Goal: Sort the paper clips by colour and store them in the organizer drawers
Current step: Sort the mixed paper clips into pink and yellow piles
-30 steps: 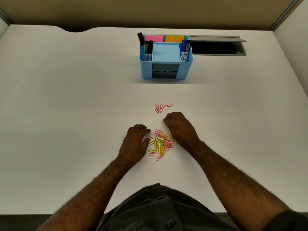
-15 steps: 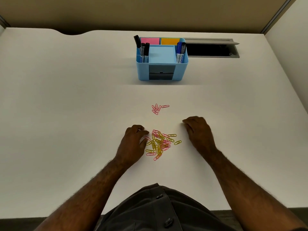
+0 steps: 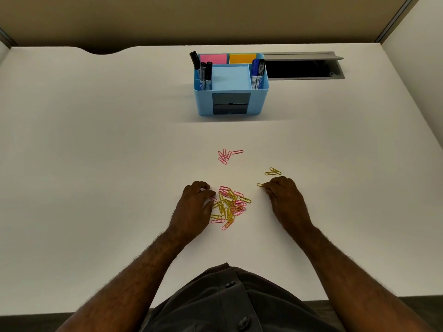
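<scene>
While both hands rest on the white desk [image 3: 96, 164], the left hand [image 3: 194, 207] sits at lower centre with fingers curled loosely, touching a pink clip at the edge of the mixed pile of pink and yellow paper clips [image 3: 230, 204]. The right hand [image 3: 285, 200], right of the pile, pinches a yellow clip [image 3: 259, 185] at its fingertips. Two yellow clips [image 3: 273, 171] lie just above it. A pink group [image 3: 226, 155] lies at centre. The blue organizer [image 3: 231, 92], drawers closed, stands at upper centre.
</scene>
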`<state>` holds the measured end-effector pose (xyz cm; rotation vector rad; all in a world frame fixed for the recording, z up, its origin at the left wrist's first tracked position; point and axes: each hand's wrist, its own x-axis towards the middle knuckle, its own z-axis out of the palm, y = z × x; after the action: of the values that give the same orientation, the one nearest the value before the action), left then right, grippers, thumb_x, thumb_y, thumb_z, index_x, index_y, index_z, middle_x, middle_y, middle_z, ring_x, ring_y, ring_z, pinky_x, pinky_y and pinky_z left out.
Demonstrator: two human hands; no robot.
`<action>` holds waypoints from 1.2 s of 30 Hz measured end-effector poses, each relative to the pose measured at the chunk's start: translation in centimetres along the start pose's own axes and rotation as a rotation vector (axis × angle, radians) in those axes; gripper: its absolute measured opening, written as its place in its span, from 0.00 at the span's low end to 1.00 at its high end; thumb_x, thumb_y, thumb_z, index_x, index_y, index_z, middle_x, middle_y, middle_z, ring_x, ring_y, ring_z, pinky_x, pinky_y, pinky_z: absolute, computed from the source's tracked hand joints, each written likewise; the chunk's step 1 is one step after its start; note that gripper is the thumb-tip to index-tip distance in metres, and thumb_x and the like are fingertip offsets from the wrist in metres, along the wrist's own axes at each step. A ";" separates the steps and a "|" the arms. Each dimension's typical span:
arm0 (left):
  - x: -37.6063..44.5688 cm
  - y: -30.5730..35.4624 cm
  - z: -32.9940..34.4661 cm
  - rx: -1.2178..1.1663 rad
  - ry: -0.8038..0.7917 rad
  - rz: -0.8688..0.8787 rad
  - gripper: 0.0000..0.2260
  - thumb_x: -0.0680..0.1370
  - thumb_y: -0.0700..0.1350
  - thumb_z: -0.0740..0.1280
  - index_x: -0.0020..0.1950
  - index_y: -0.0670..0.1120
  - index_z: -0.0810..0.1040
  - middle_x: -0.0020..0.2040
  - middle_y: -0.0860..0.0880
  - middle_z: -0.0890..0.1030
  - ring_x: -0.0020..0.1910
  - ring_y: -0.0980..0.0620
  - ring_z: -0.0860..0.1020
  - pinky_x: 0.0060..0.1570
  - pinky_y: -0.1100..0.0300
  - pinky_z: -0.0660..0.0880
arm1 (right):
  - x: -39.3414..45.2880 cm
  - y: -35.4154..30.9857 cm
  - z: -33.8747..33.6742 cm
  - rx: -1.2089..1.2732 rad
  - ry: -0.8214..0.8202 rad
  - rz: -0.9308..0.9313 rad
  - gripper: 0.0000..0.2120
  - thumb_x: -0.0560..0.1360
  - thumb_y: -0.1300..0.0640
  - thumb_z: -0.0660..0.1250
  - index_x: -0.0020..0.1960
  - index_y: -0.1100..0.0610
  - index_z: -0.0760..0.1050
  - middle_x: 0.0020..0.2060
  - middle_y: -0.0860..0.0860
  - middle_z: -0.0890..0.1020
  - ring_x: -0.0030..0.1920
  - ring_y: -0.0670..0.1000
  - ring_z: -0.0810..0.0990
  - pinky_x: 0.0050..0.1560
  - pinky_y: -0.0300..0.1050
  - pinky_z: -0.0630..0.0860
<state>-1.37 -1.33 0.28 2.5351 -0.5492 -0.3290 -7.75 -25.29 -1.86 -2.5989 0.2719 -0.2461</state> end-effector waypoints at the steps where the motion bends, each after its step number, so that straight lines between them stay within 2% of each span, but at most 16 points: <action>1: 0.1 0.0 0.0 0.004 -0.001 -0.001 0.12 0.78 0.44 0.63 0.61 0.46 0.77 0.65 0.48 0.72 0.63 0.49 0.69 0.56 0.63 0.67 | 0.4 0.2 -0.2 -0.009 0.014 0.005 0.13 0.76 0.55 0.59 0.51 0.60 0.80 0.47 0.56 0.81 0.50 0.56 0.77 0.48 0.50 0.77; 5: 0.3 0.1 0.1 0.018 0.001 -0.004 0.12 0.78 0.44 0.63 0.61 0.46 0.77 0.65 0.47 0.72 0.63 0.49 0.69 0.54 0.64 0.66 | 1.7 0.4 -0.9 -0.050 0.072 0.014 0.10 0.75 0.59 0.62 0.51 0.61 0.79 0.47 0.58 0.81 0.49 0.60 0.78 0.48 0.51 0.78; 8: 0.5 0.1 0.0 0.018 -0.007 -0.005 0.12 0.78 0.44 0.63 0.61 0.46 0.77 0.65 0.47 0.72 0.63 0.49 0.69 0.54 0.64 0.66 | 1.8 -0.7 -0.6 0.002 0.106 0.003 0.06 0.74 0.62 0.66 0.49 0.61 0.79 0.46 0.58 0.81 0.50 0.58 0.77 0.49 0.49 0.75; 12: 0.6 0.1 0.1 0.006 -0.007 -0.011 0.13 0.78 0.45 0.63 0.61 0.46 0.77 0.64 0.47 0.73 0.62 0.49 0.70 0.54 0.64 0.66 | 0.5 -2.8 0.8 0.070 -0.056 -0.134 0.08 0.74 0.59 0.65 0.49 0.61 0.80 0.45 0.57 0.80 0.49 0.52 0.74 0.49 0.41 0.68; 16: 0.8 0.3 0.1 -0.012 -0.007 -0.003 0.13 0.78 0.45 0.63 0.62 0.47 0.76 0.62 0.46 0.74 0.61 0.49 0.71 0.53 0.64 0.67 | 0.0 -3.8 2.1 0.087 -0.174 -0.087 0.10 0.76 0.58 0.64 0.53 0.61 0.79 0.46 0.58 0.80 0.48 0.57 0.76 0.47 0.42 0.67; 21: 1.1 0.5 0.2 0.015 -0.013 0.018 0.12 0.79 0.46 0.62 0.61 0.49 0.77 0.62 0.46 0.73 0.60 0.49 0.71 0.52 0.62 0.70 | 0.8 -4.5 2.4 0.093 -0.178 -0.059 0.08 0.75 0.59 0.66 0.51 0.61 0.80 0.45 0.59 0.80 0.46 0.57 0.77 0.45 0.43 0.67; 25: 1.2 0.9 -0.1 0.083 -0.030 0.065 0.13 0.78 0.47 0.62 0.62 0.50 0.77 0.63 0.46 0.73 0.61 0.47 0.70 0.53 0.55 0.75 | 2.1 -4.7 2.5 0.082 -0.167 -0.029 0.07 0.75 0.58 0.67 0.49 0.60 0.80 0.44 0.57 0.80 0.47 0.55 0.76 0.45 0.46 0.70; 28: 1.6 1.0 -0.3 0.120 -0.018 0.090 0.13 0.78 0.48 0.63 0.61 0.50 0.78 0.62 0.46 0.74 0.60 0.46 0.71 0.51 0.53 0.77 | 3.0 -4.8 2.3 0.086 -0.141 0.009 0.06 0.74 0.58 0.68 0.48 0.61 0.80 0.43 0.58 0.80 0.46 0.55 0.76 0.43 0.45 0.70; 32: 2.8 1.0 -0.7 0.131 0.011 0.078 0.12 0.79 0.47 0.61 0.59 0.47 0.79 0.60 0.46 0.75 0.58 0.46 0.71 0.51 0.52 0.76 | 4.5 -5.2 2.0 0.093 -0.122 0.058 0.06 0.74 0.59 0.68 0.47 0.61 0.80 0.43 0.59 0.80 0.45 0.55 0.77 0.44 0.46 0.71; 36: 4.5 0.8 -1.1 0.130 0.020 0.018 0.13 0.79 0.46 0.61 0.62 0.47 0.77 0.61 0.46 0.74 0.61 0.45 0.70 0.54 0.52 0.75 | 6.2 -5.7 1.9 0.120 -0.115 0.062 0.07 0.73 0.60 0.69 0.48 0.62 0.80 0.45 0.60 0.81 0.46 0.57 0.78 0.48 0.49 0.74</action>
<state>2.75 -3.53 1.06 2.6533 -0.6029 -0.2698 -0.50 -21.07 0.18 -2.4711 0.2877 -0.0872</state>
